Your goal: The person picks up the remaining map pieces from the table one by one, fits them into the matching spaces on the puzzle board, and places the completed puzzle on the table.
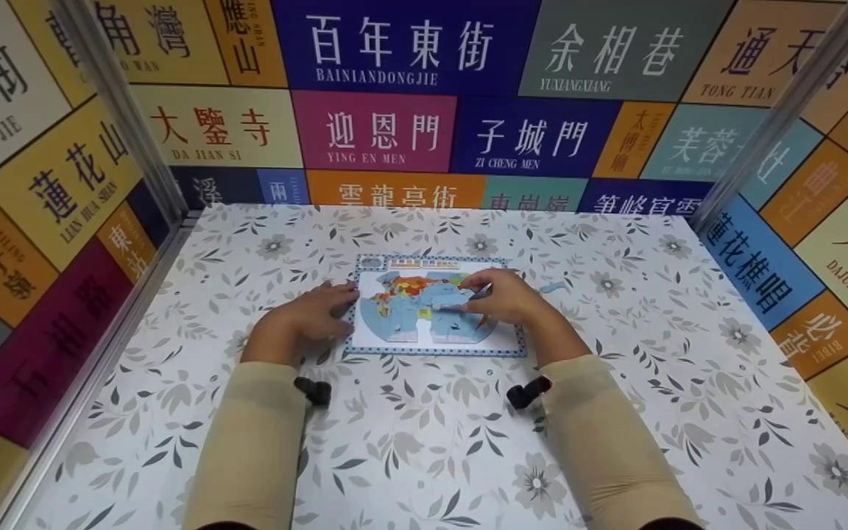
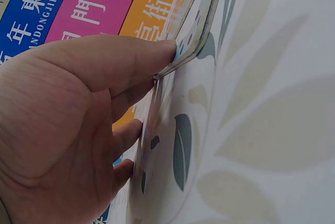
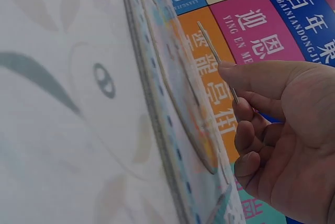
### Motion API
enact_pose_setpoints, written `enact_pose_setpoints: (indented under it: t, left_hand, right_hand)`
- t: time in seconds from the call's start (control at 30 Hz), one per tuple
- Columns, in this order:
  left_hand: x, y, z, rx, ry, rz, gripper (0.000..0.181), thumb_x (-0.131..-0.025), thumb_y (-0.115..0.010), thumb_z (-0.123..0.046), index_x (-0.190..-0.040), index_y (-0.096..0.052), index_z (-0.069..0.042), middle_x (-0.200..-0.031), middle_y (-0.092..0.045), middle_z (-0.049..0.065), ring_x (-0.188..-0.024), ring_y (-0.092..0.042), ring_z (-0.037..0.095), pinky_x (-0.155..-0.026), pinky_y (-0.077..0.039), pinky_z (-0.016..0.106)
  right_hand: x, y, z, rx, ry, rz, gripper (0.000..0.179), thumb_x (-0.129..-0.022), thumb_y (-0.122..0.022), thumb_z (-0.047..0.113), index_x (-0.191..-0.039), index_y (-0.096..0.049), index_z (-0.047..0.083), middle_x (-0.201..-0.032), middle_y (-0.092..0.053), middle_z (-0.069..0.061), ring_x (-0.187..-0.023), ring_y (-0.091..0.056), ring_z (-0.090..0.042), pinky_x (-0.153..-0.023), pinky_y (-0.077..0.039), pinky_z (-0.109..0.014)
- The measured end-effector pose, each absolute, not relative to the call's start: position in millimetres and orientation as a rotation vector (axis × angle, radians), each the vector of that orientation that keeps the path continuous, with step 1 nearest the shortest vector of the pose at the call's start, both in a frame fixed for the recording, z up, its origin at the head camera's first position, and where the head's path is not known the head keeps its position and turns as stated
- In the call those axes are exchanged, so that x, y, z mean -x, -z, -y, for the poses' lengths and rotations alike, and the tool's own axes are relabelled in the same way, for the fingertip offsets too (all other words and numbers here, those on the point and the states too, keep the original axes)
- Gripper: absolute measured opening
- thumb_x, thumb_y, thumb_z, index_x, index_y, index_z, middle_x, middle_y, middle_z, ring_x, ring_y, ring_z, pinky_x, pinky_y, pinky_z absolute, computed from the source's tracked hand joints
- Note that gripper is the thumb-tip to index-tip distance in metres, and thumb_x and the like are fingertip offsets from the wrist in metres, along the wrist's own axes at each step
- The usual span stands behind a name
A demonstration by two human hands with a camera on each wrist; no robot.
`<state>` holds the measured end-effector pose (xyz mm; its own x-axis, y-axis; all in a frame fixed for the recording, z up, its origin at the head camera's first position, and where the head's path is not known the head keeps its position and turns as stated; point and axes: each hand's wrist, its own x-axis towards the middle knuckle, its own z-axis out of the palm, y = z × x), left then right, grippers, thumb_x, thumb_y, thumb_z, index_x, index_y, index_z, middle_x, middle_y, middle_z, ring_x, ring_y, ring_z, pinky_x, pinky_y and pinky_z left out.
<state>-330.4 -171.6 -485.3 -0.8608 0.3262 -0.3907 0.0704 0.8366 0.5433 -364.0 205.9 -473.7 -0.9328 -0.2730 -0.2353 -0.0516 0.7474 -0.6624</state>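
A world-map jigsaw puzzle board (image 1: 435, 351) with a dotted blue border lies flat on the table, its colourful map partly filled and a white gap at the lower middle. My left hand (image 1: 313, 313) rests at the board's left edge, the thumb (image 2: 152, 54) touching the rim and the other fingers spread on the table side. Over the right part of the map, my right hand (image 1: 501, 294) pinches a thin puzzle piece (image 3: 209, 43) between thumb and fingers. The right wrist view shows that piece edge-on, raised above the board; its printed face is hidden there.
A small light-blue piece (image 1: 553, 287) lies just past the board's right side. The table (image 1: 409, 442) has a leaf-and-flower cover. Panels (image 1: 372, 132) with street names stand behind it and on both sides, with metal posts (image 1: 770, 110) at the corners.
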Motion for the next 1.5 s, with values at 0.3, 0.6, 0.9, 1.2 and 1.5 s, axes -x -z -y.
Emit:
enact_pose_setpoints:
  t: [0.3, 0.6, 0.9, 1.2, 1.5]
  left_hand:
    - [331.7, 485.3, 171.6, -0.300, -0.704, -2.541, 0.076, -0.101, -0.070, -0.035, -0.168, -0.035, -0.035, -0.181, -0.016, -0.014, -0.171, 0.004, 0.029, -0.137, -0.002, 0.064]
    - [332.7, 486.0, 172.4, -0.299, -0.717, -2.532, 0.077, -0.101, -0.071, -0.036, -0.169, -0.035, -0.035, -0.181, -0.016, -0.014, -0.171, 0.005, 0.029, -0.137, -0.002, 0.065]
    - [331.7, 485.9, 172.5, -0.319, -0.710, -2.545, 0.077, -0.101, -0.070, -0.035, -0.169, -0.034, -0.034, -0.181, -0.016, -0.014, -0.171, 0.004, 0.030, -0.137, -0.003, 0.065]
    - [329.4, 484.0, 171.9, -0.321, -0.703, -2.549, 0.076, -0.101, -0.068, -0.037, -0.169, -0.034, -0.034, -0.181, -0.016, -0.014, -0.171, 0.004, 0.029, -0.137, -0.004, 0.065]
    - [329.8, 483.8, 172.0, -0.322, -0.693, -2.552, 0.077, -0.101, -0.068, -0.038, -0.169, -0.033, -0.034, -0.182, -0.015, -0.013, -0.171, 0.004, 0.029, -0.136, -0.003, 0.066]
  right_hand:
    - [362.0, 480.4, -202.9, 0.218, 1.048, -2.618, 0.043, -0.093, -0.083, 0.026, -0.135, -0.073, 0.022, -0.133, -0.066, -0.006, -0.115, -0.063, -0.025, -0.099, -0.054, -0.042]
    - [361.7, 485.2, -201.5, 0.268, 1.059, -2.621, 0.046, -0.094, -0.081, 0.023, -0.139, -0.071, 0.018, -0.128, -0.069, -0.008, -0.109, -0.066, -0.024, -0.087, -0.059, -0.038]
    - [362.1, 487.4, -198.5, 0.283, 1.015, -2.642, 0.048, -0.094, -0.081, 0.022, -0.141, -0.070, 0.016, -0.131, -0.070, -0.008, -0.118, -0.065, -0.026, -0.100, -0.056, -0.042]
    - [364.4, 488.5, -199.1, 0.317, 0.971, -2.648, 0.050, -0.094, -0.081, 0.023, -0.142, -0.069, 0.014, -0.139, -0.068, -0.009, -0.130, -0.062, -0.029, -0.116, -0.049, -0.050]
    - [364.2, 489.1, -199.2, 0.315, 0.983, -2.646, 0.044, -0.096, -0.079, 0.023, -0.139, -0.072, 0.015, -0.137, -0.070, -0.008, -0.130, -0.063, -0.029, -0.115, -0.050, -0.050]
